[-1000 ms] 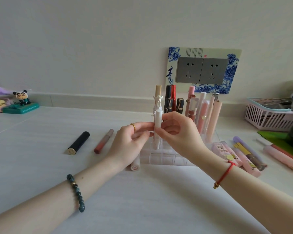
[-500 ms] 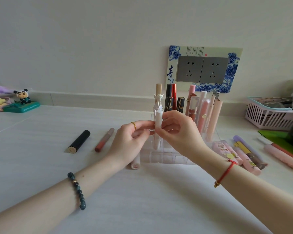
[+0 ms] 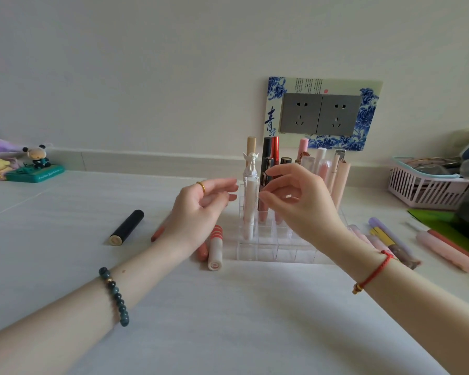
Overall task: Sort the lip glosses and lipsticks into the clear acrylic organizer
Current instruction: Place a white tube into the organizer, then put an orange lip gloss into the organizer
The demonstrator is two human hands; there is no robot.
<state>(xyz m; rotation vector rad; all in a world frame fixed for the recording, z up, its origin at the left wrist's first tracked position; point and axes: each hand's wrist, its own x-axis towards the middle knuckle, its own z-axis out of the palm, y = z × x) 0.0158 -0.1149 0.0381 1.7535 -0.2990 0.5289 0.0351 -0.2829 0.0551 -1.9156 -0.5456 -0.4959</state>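
The clear acrylic organizer stands mid-table with several tubes upright in its back rows. A white lip gloss with an angel-figure cap stands upright in a left slot. My left hand hovers just left of it, my right hand just right of it; both have fingers apart and hold nothing. Left of the organizer lie a black lipstick, a striped pink-and-white tube and a coral gloss partly hidden by my left hand.
More pink, purple and yellow tubes lie right of the organizer, with a long pink tube further right. A pink slotted basket sits at the right edge. Toy figurines stand far left. A socket plate is on the wall behind.
Both hands let go of the white angel-cap gloss, which now stands alone in its slot. The hands drew apart, uncovering the striped tube on the table.
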